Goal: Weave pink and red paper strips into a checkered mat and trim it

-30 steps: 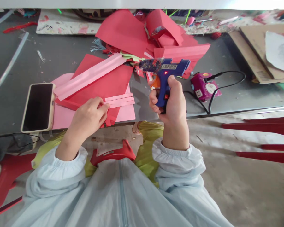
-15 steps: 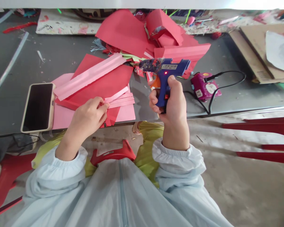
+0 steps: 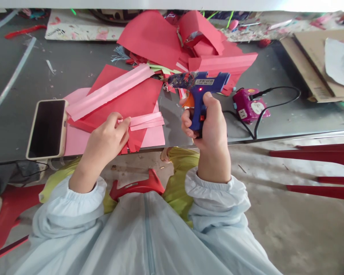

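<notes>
My right hand [image 3: 209,118] is wrapped around the handle of a blue hot glue gun [image 3: 200,97]. Its nozzle points left over the paper, and a red light glows on its side. My left hand [image 3: 110,133] is closed, thumb and fingertips pinching at the left end of some pink paper strips [image 3: 146,120]. The fingers partly hide that end. Beneath the strips lie red paper [image 3: 137,95] and pink paper [image 3: 154,137]. A folded pink paper band [image 3: 110,91] rests across the red sheet, beyond my left hand.
A phone [image 3: 47,129] lies left of the paper. Right of the glue gun sits a purple box [image 3: 250,105] with a black cable plugged in. Red paper pieces [image 3: 154,38] are heaped at the back. Cardboard [image 3: 312,68] lies at far right, a clear glue stick [image 3: 14,76] at left.
My left fingers have shifted slightly up at the strips' end. The strip that slanted upward now lies lower, close along the others. My right hand and the glue gun have hardly moved.
</notes>
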Motion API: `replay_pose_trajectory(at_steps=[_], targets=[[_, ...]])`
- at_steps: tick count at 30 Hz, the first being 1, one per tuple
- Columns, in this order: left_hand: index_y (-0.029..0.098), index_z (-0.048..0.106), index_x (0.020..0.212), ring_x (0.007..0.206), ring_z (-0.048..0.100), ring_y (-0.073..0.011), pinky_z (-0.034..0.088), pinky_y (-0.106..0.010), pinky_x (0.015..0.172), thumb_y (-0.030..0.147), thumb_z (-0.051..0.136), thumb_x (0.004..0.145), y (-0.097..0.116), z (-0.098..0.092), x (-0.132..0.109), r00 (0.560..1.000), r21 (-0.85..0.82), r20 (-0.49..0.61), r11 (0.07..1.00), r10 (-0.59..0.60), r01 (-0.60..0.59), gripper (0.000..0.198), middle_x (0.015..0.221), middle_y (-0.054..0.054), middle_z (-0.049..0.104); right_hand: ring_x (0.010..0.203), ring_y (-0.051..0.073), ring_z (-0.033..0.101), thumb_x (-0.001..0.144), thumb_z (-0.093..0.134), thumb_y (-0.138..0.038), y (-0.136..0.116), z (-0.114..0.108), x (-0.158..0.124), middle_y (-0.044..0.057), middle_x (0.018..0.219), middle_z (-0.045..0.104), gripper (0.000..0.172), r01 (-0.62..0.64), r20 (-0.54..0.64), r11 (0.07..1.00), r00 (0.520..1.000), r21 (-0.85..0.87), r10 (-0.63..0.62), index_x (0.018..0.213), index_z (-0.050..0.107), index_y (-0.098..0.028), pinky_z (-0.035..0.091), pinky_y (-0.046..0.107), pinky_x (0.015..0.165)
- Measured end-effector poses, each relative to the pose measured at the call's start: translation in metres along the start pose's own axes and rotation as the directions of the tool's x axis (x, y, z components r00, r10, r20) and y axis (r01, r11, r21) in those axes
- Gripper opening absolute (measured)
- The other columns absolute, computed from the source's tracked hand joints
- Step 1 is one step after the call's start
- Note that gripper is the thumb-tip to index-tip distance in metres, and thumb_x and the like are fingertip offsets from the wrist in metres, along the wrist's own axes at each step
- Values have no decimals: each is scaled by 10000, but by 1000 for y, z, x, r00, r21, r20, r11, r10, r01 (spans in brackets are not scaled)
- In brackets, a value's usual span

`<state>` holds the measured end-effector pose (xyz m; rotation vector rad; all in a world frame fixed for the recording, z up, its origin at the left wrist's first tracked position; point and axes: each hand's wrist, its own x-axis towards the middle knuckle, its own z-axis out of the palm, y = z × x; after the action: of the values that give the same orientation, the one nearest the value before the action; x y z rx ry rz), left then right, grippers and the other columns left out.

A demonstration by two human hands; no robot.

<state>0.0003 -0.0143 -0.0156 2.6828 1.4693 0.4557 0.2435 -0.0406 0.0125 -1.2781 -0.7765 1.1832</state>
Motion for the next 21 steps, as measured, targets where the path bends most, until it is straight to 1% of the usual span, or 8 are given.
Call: replay_pose_trajectory(at_steps=[2, 5, 7, 9, 12, 16, 18, 21], targets=[[221, 679, 1177, 897, 686, -220, 515, -317, 631, 269, 462, 978, -1, 1, 0, 1000, 16, -1, 1000, 23, -23, 298, 1180, -125, 633, 311, 77, 357, 815, 531, -764, -1, 0, -1, -56, 466, 445, 556, -5, -1, 1000, 1000, -15, 5, 818, 615, -215, 136, 254, 327], [227, 703, 1089, 942, 680, -221, 485, -310, 595, 295, 467, 981, -3, 1, 0, 994, 72, 6, 992, 107, -107, 269, 1182, -112, 649, 308, 78, 354, 811, 531, -773, -1, 1, -1, -53, 467, 450, 560, -6, -3, 1000, 1000, -13, 6, 817, 611, -218, 137, 259, 329], [245, 706, 1069, 972, 672, -227, 481, -312, 593, 320, 482, 979, -3, 1, 0, 989, 73, 25, 986, 147, -148, 253, 1200, -105, 653, 307, 77, 350, 817, 528, -769, 0, 0, 0, -52, 467, 451, 556, -4, -3, 1000, 1000, -7, 4, 817, 612, -219, 138, 261, 331], [251, 708, 1067, 983, 667, -235, 478, -314, 593, 342, 484, 982, -2, 0, 0, 985, 81, 52, 983, 163, -167, 256, 1207, -110, 654, 308, 76, 348, 822, 525, -763, 1, 0, 0, -51, 470, 454, 551, -2, 3, 1000, 1000, -5, 3, 819, 614, -220, 141, 261, 332], [238, 707, 1055, 979, 669, -232, 454, -303, 566, 346, 448, 997, 0, -1, -1, 985, 131, 70, 978, 156, -164, 286, 1199, -111, 659, 310, 75, 347, 825, 527, -757, 2, -1, 1, -50, 475, 461, 546, 2, 7, 1000, 1000, -3, -2, 822, 617, -219, 143, 261, 335], [232, 685, 1112, 934, 686, -229, 417, -303, 524, 325, 410, 1008, 1, 1, -1, 992, 148, 46, 981, 122, -127, 309, 1199, -112, 665, 311, 73, 348, 833, 529, -743, 1, -1, 0, -53, 473, 453, 534, 5, 13, 1000, 1000, 2, -5, 822, 623, -217, 144, 254, 334], [224, 683, 1119, 896, 695, -229, 422, -311, 525, 323, 417, 1004, 0, 1, -1, 993, 136, 25, 984, 113, -115, 306, 1180, -118, 672, 310, 74, 347, 828, 529, -747, 1, -1, 0, -53, 472, 450, 538, 4, 11, 1000, 1000, -2, -4, 818, 622, -217, 141, 253, 330], [216, 686, 1104, 851, 701, -225, 465, -330, 561, 302, 438, 993, -2, -2, -1, 996, 98, 14, 991, 89, -90, 285, 1177, -128, 675, 307, 76, 346, 830, 532, -742, 0, -1, -1, -53, 469, 447, 534, 2, 5, 1000, 1000, -6, -2, 811, 617, -215, 141, 250, 324]])
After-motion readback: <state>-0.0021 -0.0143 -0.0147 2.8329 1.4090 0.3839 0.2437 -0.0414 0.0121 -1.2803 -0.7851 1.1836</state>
